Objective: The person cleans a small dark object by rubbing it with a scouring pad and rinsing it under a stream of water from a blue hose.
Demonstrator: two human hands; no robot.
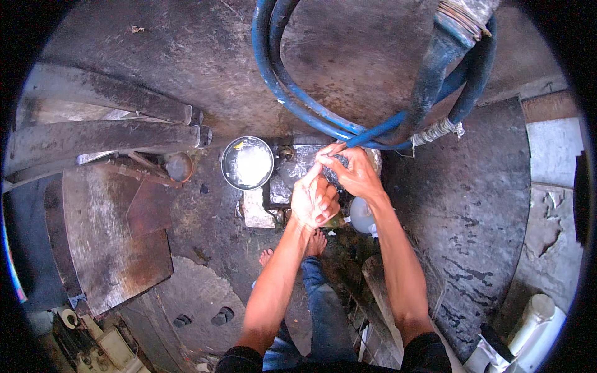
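Both my hands meet at the centre, over a wet dark slab (281,191) and just below a looped blue hose (311,118). My left hand (316,198) has its lower fingers curled in and its index finger reaching up to the right fingertips. My right hand (360,176) is bent inward, thumb and fingers pinched together near the hose's lower bend. Whether they grip the hose or something small is hidden by the fingers. Left of the hands sits a round metal pan (230,177) with white material in it. A whitish plastic container (362,214) stands below my right wrist.
Wooden beams (112,140) jut in from the left above a rusty sheet (112,230). A small round bowl (180,166) sits beside them. Dark slippers (222,316) lie on the floor. A large stained panel (479,248) leans at right. Planks (380,292) lie near my legs.
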